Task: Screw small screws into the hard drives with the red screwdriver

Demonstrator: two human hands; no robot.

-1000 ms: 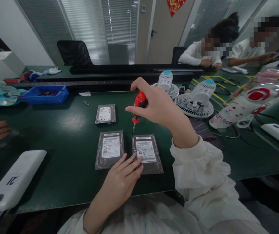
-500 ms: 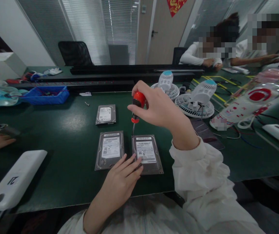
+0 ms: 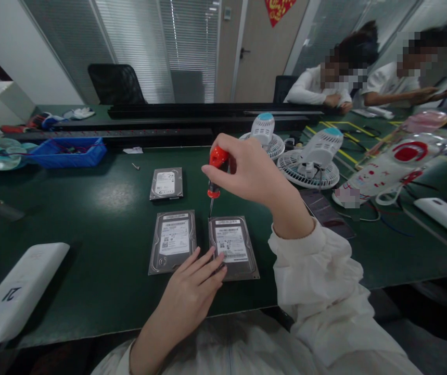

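Here, upright red-handled screwdriver (image 3: 214, 183).

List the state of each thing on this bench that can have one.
Right hand: fingers closed round the screwdriver.
Screwdriver: upright, tip at the right-side hard drive's far left corner.
Right-side hard drive: flat, label up, pinned by the left hand.
Left hand: open, fingers flat on that drive.
Middle hard drive: flat, label up.
Far hard drive: flat, label up, alone.
Nearer fan: lying grille down.
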